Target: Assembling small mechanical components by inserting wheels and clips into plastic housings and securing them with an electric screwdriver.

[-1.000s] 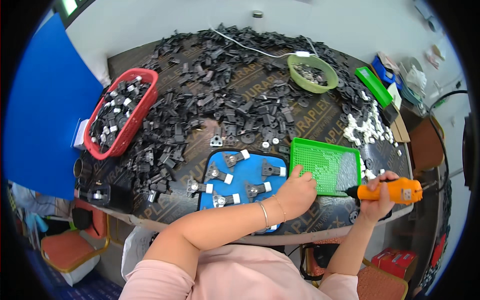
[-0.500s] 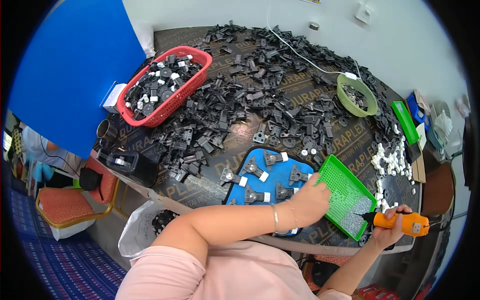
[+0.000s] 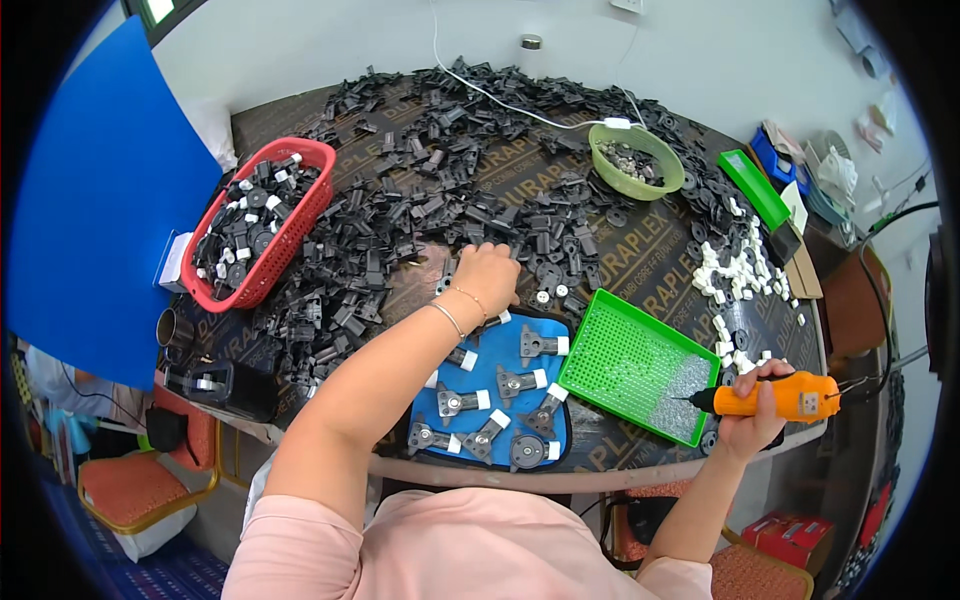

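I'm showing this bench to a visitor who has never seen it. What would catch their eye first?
Probably the sprawl of small black parts across the far half of the table, where the left hand rests at its near edge. Next come the bright colours: the red basket of parts at far left, the blue mat with grey pieces near the person, the green tray beside it. The right hand grips an orange power screwdriver at the tray's corner.

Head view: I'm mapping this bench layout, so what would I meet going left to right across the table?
Red basket → left hand on the black parts → blue mat → green tray → orange screwdriver in the right hand.
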Available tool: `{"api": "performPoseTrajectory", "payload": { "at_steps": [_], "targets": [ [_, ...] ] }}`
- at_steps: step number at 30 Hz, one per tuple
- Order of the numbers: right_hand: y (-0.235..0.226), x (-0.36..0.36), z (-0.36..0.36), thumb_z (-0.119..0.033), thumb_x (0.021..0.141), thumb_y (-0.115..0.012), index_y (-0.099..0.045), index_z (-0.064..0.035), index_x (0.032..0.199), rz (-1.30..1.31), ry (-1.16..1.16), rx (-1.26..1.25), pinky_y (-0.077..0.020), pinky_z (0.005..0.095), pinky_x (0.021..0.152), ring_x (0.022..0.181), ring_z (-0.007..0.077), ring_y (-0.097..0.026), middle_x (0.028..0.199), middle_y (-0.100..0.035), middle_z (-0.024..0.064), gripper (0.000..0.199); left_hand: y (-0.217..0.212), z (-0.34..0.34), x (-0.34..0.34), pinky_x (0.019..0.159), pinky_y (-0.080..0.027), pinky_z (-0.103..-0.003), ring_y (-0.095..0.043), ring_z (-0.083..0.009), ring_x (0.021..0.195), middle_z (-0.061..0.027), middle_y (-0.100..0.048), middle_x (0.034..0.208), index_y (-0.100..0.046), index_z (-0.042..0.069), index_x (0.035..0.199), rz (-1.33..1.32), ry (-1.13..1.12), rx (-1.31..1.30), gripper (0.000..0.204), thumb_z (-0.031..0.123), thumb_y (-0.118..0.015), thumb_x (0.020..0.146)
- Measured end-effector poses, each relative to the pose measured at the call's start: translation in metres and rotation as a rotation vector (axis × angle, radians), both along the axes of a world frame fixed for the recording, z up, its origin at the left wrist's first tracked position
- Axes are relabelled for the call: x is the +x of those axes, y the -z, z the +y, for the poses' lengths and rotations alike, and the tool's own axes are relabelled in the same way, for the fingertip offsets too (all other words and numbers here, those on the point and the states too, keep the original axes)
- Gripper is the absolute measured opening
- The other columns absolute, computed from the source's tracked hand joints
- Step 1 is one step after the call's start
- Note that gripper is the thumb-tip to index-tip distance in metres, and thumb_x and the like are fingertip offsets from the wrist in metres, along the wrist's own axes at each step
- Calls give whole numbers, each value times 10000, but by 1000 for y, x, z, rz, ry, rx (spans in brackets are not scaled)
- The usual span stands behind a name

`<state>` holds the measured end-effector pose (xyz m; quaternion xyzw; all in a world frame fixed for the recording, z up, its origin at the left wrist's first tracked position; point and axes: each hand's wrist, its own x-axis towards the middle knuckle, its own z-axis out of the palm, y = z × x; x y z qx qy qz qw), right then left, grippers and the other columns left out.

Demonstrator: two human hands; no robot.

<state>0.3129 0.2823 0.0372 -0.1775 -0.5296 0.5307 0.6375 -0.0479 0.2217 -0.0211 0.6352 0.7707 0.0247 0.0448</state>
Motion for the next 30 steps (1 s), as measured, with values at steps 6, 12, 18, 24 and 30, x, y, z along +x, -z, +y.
{"api": "performPoseTrajectory", "payload": {
  "at_steps": [6, 12, 18, 24, 30],
  "targets": [
    [1, -2, -2, -41, 806, -569, -465, -50, 1056, -10, -1, -10, -419, 258, 628, 669, 128, -501, 912, -479, 71, 270, 12, 0, -14, 835, -457, -400, -528, -336, 961, -138, -538, 971, -651, 80, 959, -116, 24, 96, 290, 131, -709, 679],
    [2, -6, -4, -40, 803, -573, -473, -53, 1053, -17, -12, -1, -425, 260, 630, 670, 130, -511, 917, -482, 71, 270, 8, -2, -11, 834, -462, -404, -523, -374, 954, -181, -527, 984, -630, 49, 937, -61, -36, 65, 245, 12, -556, 706],
    [3, -6, -6, -47, 803, -581, -479, -55, 1054, -8, -37, 1, -425, 267, 634, 671, 128, -506, 936, -484, 71, 271, 6, 2, -10, 780, -491, -400, -569, -373, 893, -183, -544, 964, -613, 34, 945, 49, 3, 67, 259, 34, -597, 687],
    [3, -1, -10, -59, 805, -586, -478, -52, 1051, -11, -18, 3, -429, 267, 640, 673, 124, -508, 937, -484, 71, 269, 1, -1, -17, 746, -498, -391, -595, -325, 836, -174, -562, 970, -644, 58, 878, 12, -48, 169, 193, 23, -581, 699],
    [1, -6, -10, -53, 806, -580, -473, -51, 1047, -9, -28, -10, -430, 266, 647, 674, 123, -511, 934, -483, 73, 263, 2, -12, -46, 644, -490, -332, -601, -220, 710, -109, -624, 808, -665, 26, 917, -407, -96, 294, 232, -35, -593, 705]
  ]
}}
